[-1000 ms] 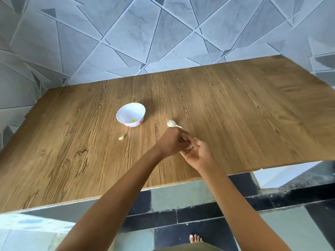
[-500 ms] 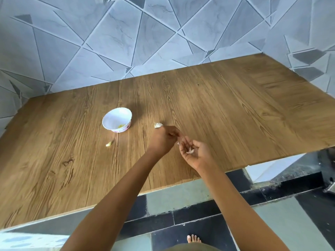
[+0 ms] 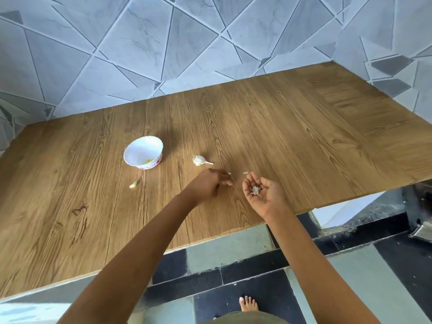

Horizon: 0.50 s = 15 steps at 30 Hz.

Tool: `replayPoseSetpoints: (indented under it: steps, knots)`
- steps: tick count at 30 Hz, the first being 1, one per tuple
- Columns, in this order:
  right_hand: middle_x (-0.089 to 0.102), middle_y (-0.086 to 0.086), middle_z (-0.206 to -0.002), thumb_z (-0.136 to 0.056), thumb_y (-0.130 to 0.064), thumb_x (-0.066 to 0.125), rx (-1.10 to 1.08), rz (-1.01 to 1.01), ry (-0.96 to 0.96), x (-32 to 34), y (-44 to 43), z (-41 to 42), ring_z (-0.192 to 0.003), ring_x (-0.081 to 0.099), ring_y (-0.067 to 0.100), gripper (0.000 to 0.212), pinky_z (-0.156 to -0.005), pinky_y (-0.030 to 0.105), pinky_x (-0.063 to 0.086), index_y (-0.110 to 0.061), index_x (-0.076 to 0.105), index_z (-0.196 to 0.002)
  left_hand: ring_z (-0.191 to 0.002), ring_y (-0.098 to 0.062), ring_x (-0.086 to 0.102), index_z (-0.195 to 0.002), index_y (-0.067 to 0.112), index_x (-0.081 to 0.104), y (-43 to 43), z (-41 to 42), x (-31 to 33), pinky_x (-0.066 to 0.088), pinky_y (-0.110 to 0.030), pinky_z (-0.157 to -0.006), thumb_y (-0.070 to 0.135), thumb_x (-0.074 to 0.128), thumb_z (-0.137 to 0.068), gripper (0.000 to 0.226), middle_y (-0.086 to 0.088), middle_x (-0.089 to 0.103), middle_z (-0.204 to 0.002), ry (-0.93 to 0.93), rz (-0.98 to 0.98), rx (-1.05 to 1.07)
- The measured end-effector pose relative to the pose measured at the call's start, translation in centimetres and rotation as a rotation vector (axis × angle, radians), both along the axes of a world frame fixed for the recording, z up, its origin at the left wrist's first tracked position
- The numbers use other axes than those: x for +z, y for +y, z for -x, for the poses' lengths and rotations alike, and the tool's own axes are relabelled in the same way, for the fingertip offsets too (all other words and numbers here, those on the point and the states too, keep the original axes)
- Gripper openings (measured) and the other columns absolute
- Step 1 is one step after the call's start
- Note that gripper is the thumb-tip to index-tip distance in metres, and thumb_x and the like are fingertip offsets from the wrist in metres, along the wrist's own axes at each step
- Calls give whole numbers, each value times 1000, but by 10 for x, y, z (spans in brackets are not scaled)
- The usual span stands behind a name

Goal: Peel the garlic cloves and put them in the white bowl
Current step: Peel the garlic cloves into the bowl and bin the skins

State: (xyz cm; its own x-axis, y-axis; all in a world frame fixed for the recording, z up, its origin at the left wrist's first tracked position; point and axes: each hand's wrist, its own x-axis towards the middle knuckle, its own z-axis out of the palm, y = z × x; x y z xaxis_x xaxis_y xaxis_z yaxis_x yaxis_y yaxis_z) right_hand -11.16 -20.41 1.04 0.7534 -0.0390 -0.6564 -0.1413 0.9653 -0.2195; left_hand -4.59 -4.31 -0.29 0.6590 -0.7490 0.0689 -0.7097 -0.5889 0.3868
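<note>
Wood-grain worktop (image 3: 292, 141) against grey triangle-patterned wall tiles (image 3: 145, 43), papery white garlic bulb (image 3: 199, 160) lying at three o'clock from the white bowl (image 3: 143, 152), pale clove (image 3: 133, 184) at seven o'clock, hands apart, left hand (image 3: 210, 185) loose and empty, right hand (image 3: 261, 195) cupped palm-up cradling skin scraps (image 3: 255, 190).

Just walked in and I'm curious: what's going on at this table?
A person is peeling garlic. Their right hand is cupped palm-up with bits of peel lying in it. The left hand hovers low over the table, close to a loose flake. A garlic head lies just beyond the hands. The bowl holds a small yellowish bit, likely peeled garlic, and one clove lies on the table near it.
</note>
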Motion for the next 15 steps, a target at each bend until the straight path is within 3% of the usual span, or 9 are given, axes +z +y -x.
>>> replayPoseSetpoints:
  steps: [5,8,10,15]
  knots:
    - [59,15,-85,-100,-7,34,12,10,-26,3,3,-3,-75,58,20,31,-73,31,50,4,58,-85,-90,-13,66,-90,12,75,38,-5,9,52,-32,-80,-13,46,-75,41,0,72,-96,4,-144,65]
    - [59,14,-83,-100,-8,34,0,23,-25,5,2,-1,-75,58,20,31,-73,31,50,4,58,-84,-98,-16,65,-97,9,73,21,-11,16,50,-29,-88,-15,40,-77,45,-5,71,-103,-12,-35,101]
    - [60,13,-82,-100,-7,35,-14,37,-14,6,-1,2,-74,58,19,31,-75,31,50,4,58,-84,-110,-20,61,-108,4,70,-3,-17,18,42,-23,-96,-19,38,-77,50,-11,67,-115,-34,-15,72]
    - [59,14,-84,-100,-8,35,-52,39,12,3,-9,12,-78,58,20,29,-87,32,45,4,58,-86,-118,-23,56,-114,6,68,-45,-26,7,41,-32,-99,-21,44,-72,55,-11,63,-123,-8,-70,-78]
